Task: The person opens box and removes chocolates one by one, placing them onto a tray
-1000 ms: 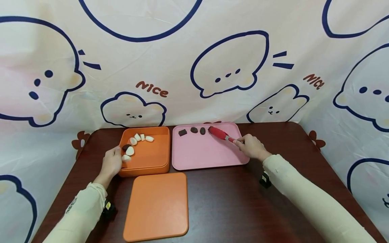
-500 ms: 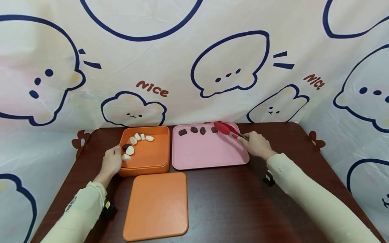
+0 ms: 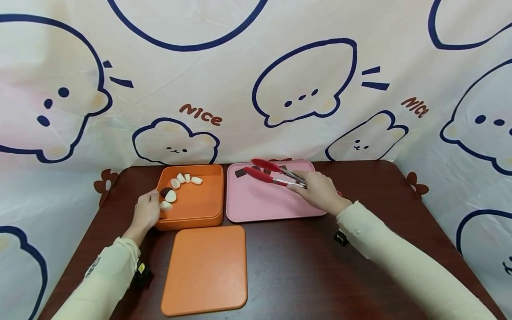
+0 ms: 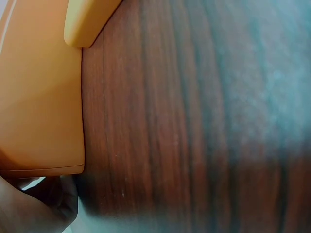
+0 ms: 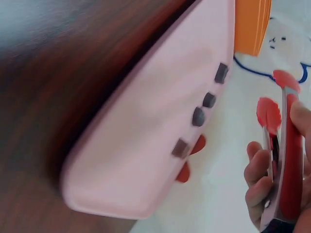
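My left hand (image 3: 147, 211) grips the left side of an orange box (image 3: 200, 200); in the left wrist view its fingers meet the box's corner. Inside the box lie several white pieces (image 3: 170, 196) and a dark brown piece (image 3: 165, 192), grouped to the left and back. My right hand (image 3: 318, 190) holds red-tipped tongs (image 3: 262, 174) with their tips spread apart and nothing between them. The tongs reach over a pink tray (image 3: 264, 204). Along its far edge several dark chocolate-like pieces (image 5: 198, 117) sit in a row, partly covered by the tongs in the head view.
An orange square board (image 3: 206, 271), like a lid, lies on the dark wooden table (image 3: 304, 266) in front of the box. The box and tray stand side by side near the table's far edge. A cartoon-printed cloth (image 3: 236, 89) hangs behind and around the table.
The tongs came off the rightmost dark piece, leaving it on the tray. They then swung left above the row and spread wider. My left hand stayed at the box.
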{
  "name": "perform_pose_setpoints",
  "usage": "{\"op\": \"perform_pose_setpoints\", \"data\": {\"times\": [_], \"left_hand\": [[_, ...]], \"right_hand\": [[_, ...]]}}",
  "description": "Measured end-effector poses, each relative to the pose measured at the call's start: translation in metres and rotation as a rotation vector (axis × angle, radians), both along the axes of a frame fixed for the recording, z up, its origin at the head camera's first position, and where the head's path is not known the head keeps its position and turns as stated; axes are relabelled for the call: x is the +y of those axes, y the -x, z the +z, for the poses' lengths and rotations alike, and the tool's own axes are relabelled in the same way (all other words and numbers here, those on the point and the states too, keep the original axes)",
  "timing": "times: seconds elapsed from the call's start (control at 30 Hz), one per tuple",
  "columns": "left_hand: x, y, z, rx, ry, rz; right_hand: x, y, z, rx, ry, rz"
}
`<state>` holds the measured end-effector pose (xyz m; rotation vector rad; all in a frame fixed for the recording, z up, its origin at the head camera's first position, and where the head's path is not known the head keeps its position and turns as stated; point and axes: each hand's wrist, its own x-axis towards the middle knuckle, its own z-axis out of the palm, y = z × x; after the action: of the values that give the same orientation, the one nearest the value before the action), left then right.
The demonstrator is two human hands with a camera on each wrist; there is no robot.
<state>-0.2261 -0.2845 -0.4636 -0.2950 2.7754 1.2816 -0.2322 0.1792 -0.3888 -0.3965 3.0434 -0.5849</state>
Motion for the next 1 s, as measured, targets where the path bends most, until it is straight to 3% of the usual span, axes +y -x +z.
{"op": "perform_pose_setpoints", "data": {"times": [0.27,0.57,0.87,1.0], "left_hand": [[0.002,0.002,-0.001,-0.003,-0.005,-0.009],[-0.001,-0.001,0.001,-0.036,-0.020,-0.041],[-0.001,0.000,-0.002,-0.002,-0.015,-0.036],[-0.002,0.000,-0.003,0.018,-0.007,-0.033]], "right_hand": [[-0.044,0.001,0.005,0.073,-0.045,0.180],[-0.101,0.007,0.019,0.142,-0.249,0.357],[-0.140,0.014,0.029,0.422,-0.516,0.600],[-0.153,0.016,0.028,0.446,-0.591,0.650]]}}
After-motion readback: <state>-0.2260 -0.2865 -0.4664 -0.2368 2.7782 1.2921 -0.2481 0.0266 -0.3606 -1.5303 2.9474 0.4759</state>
